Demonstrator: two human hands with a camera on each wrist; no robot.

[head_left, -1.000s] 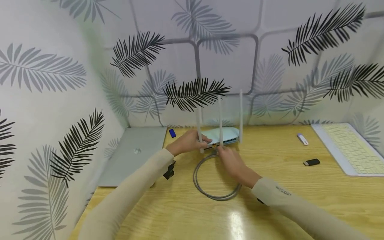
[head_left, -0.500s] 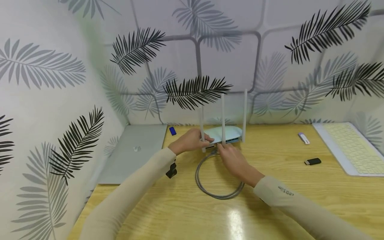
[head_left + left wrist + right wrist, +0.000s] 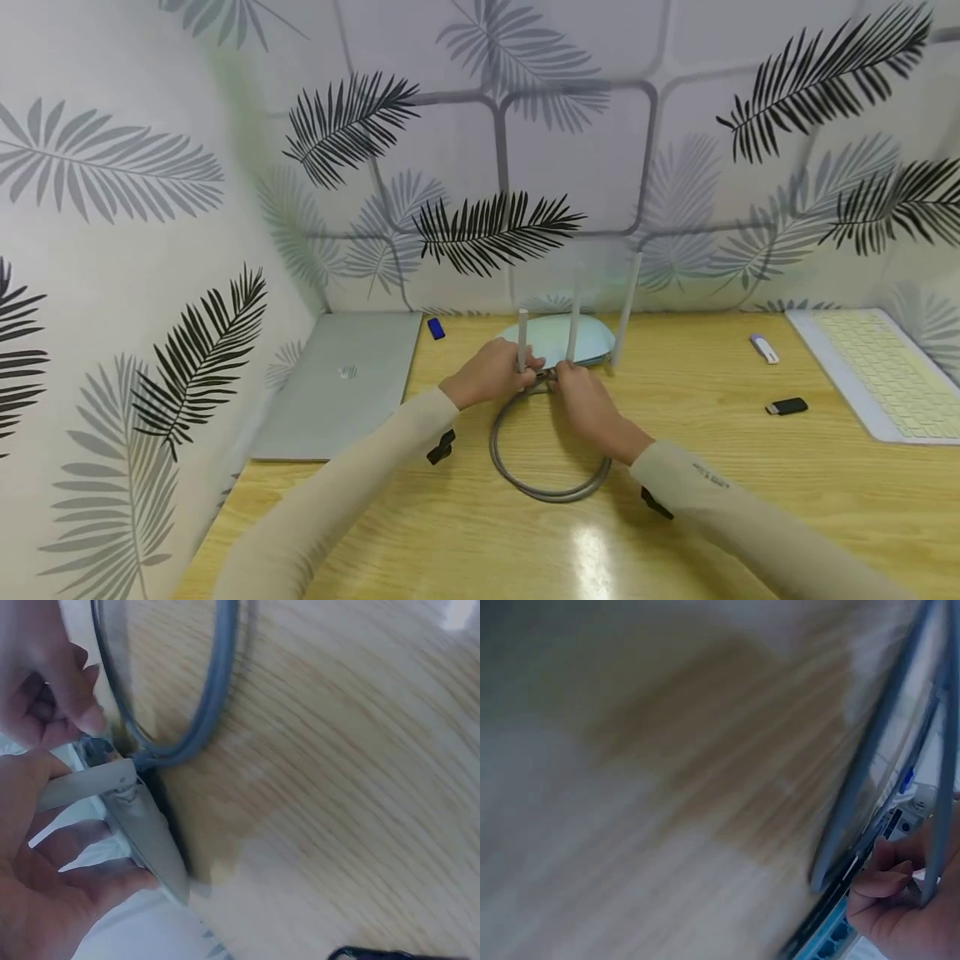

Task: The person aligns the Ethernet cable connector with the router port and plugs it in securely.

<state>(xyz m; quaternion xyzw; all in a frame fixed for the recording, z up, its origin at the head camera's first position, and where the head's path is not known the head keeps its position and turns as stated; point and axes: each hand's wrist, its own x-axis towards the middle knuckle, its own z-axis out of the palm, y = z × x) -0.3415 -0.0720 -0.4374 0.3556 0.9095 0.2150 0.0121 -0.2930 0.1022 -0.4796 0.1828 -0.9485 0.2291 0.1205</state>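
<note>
A white router [image 3: 592, 335] with three antennas stands tilted near the back wall, its port side facing me. My left hand [image 3: 487, 371] grips its left end, fingers around the body [image 3: 154, 840] and beside the base of one antenna [image 3: 86, 784]. A coiled grey network cable [image 3: 551, 498] lies on the table in front, one end at the ports. At that end my right hand [image 3: 592, 408] pinches the cable, fingers curled in the right wrist view, where blue ports [image 3: 832, 941] also show. The fingers hide the plug, so I cannot tell how it sits.
A closed silver laptop [image 3: 337, 392] lies left of the hands, with a small blue USB stick [image 3: 436, 328] near its back corner. To the right are a white-purple stick [image 3: 764, 348], a black USB stick [image 3: 787, 407] and a white keyboard [image 3: 892, 367]. A patterned wall [image 3: 570, 167] bounds the back.
The router has tipped so that more of its top shows and its antennas lean right. My left hand has shifted slightly right and down with it. The right hand stays at the ports.
</note>
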